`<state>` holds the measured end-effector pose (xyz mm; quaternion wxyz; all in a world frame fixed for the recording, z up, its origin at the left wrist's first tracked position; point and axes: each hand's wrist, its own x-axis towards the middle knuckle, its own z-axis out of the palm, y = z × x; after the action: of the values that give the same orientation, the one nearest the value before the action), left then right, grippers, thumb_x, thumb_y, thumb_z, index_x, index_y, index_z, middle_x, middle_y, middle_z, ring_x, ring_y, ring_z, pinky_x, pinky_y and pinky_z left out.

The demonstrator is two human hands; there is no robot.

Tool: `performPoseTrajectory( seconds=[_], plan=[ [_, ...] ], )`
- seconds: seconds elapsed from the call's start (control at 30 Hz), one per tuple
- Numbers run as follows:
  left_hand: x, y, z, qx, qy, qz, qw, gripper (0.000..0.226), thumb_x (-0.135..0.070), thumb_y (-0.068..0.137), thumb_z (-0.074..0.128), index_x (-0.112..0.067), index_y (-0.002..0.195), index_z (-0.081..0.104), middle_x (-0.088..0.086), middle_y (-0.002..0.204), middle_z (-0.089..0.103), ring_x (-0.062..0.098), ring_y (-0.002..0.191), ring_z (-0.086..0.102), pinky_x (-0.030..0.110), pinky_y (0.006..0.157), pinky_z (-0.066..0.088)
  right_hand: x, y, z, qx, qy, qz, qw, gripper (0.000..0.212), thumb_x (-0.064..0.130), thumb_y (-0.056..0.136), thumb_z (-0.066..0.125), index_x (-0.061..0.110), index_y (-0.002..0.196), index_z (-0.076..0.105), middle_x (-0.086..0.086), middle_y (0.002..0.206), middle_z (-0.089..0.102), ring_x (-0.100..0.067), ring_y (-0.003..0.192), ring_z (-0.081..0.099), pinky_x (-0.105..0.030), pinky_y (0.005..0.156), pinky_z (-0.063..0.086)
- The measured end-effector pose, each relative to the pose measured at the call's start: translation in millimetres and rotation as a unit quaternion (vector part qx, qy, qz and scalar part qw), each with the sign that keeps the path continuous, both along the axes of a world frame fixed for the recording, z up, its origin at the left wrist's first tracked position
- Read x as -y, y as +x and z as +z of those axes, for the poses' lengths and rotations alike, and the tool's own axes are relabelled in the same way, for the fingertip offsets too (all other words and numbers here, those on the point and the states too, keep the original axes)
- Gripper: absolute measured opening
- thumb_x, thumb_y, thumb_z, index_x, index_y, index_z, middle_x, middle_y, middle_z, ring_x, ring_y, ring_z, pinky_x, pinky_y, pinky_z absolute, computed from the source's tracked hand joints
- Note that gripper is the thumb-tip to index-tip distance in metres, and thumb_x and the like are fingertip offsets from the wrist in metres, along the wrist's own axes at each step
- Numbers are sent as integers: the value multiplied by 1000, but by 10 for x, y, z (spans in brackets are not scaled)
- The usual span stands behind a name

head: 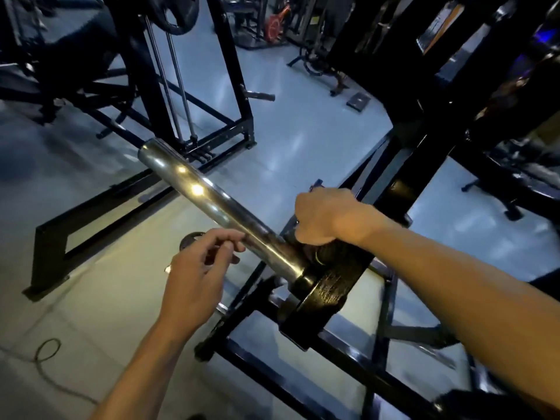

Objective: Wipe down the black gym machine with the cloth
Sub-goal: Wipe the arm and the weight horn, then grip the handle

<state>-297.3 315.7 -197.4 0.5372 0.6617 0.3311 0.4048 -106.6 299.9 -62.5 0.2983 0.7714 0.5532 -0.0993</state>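
The black gym machine [403,165] has a slanted black arm that ends in a round black hub [330,286]. A chrome weight sleeve [197,189] sticks out of the hub toward the upper left. My right hand [327,219] is curled in a fist on the black arm just above the hub. A small dark blue scrap, apparently the cloth [316,183], pokes out above its knuckles; the rest is hidden in the fist. My left hand [200,268] hovers beside the sleeve's lower part with loosely curled fingers, fingertips at the chrome, holding nothing.
The machine's black base frame [272,359] spreads over the pale floor below my arms. Another black rack with chrome guide rods [178,86] stands at upper left. A thin cable [48,353] loops on the floor at lower left. More machines crowd the back and right.
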Motion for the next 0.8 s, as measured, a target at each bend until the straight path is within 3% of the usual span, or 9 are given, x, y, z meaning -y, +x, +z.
performPoseTrajectory(
  seconds=[0.17, 0.27, 0.37, 0.5, 0.6, 0.67, 0.73, 0.8],
  plan=[
    [-166, -10, -34, 19, -15, -16, 1000, 25, -10, 103, 55, -27, 107, 73, -8, 96, 74, 16, 94, 70, 19, 82, 55, -123, 65, 137, -40, -35, -46, 998, 22, 20, 87, 59, 14, 68, 50, -3, 73, 56, -20, 63, 53, -30, 57, 39],
    [-166, 16, -52, 26, -29, -40, 998, 21, -16, 103, 56, -29, 104, 72, -7, 95, 74, 16, 92, 71, 30, 84, 59, -99, -3, -108, -25, -9, -68, 997, 13, 18, 86, 55, 14, 76, 48, -3, 80, 57, -20, 69, 54, -30, 58, 38],
    [-186, 15, -93, 28, -23, -54, 998, 21, -18, 103, 56, -32, 103, 72, -8, 95, 73, 18, 92, 72, 45, 86, 61, 127, -76, 13, 1, 31, -26, 999, 14, 35, 97, 53, 21, 98, 49, 0, 88, 50, -19, 78, 52, -31, 59, 36],
    [-180, 72, -105, 33, -26, -59, 997, 28, -11, 104, 56, -33, 100, 72, -3, 89, 72, 22, 87, 71, 57, 83, 59, 417, -133, 57, -29, 144, -24, 989, 15, 44, 98, 50, 30, 102, 46, 4, 88, 51, -20, 83, 56, -32, 69, 47],
    [-90, 124, -87, 29, -20, -86, 996, 24, -9, 103, 57, -28, 103, 72, -4, 89, 73, 21, 89, 72, 51, 84, 61, 680, -180, -283, -32, 318, 16, 947, 17, 43, 97, 53, 27, 105, 52, 6, 87, 60, -18, 72, 60, -34, 65, 55],
    [-25, 151, -98, 22, -11, -117, 993, 22, -10, 103, 56, -25, 107, 71, -5, 90, 73, 20, 91, 73, 47, 84, 62, 951, -241, -469, -93, 425, 19, 900, 20, 43, 98, 54, 27, 111, 54, 9, 87, 61, -11, 66, 58, -29, 57, 54],
    [44, 186, -112, 14, -2, -141, 990, 22, -9, 104, 55, -25, 108, 70, -6, 89, 73, 18, 89, 73, 42, 83, 62, 1252, -340, -645, -156, 512, -36, 844, 26, 45, 97, 52, 30, 119, 53, 14, 89, 60, -5, 69, 58, -12, 60, 49],
    [106, 228, -156, -1, 8, -158, 987, 22, -9, 104, 55, -26, 105, 70, -6, 88, 73, 18, 88, 73, 38, 81, 60, 1481, -449, -816, -184, 552, -95, 808, 30, 46, 96, 53, 35, 123, 50, 19, 92, 58, -2, 77, 58, -9, 64, 47]
  ],
)
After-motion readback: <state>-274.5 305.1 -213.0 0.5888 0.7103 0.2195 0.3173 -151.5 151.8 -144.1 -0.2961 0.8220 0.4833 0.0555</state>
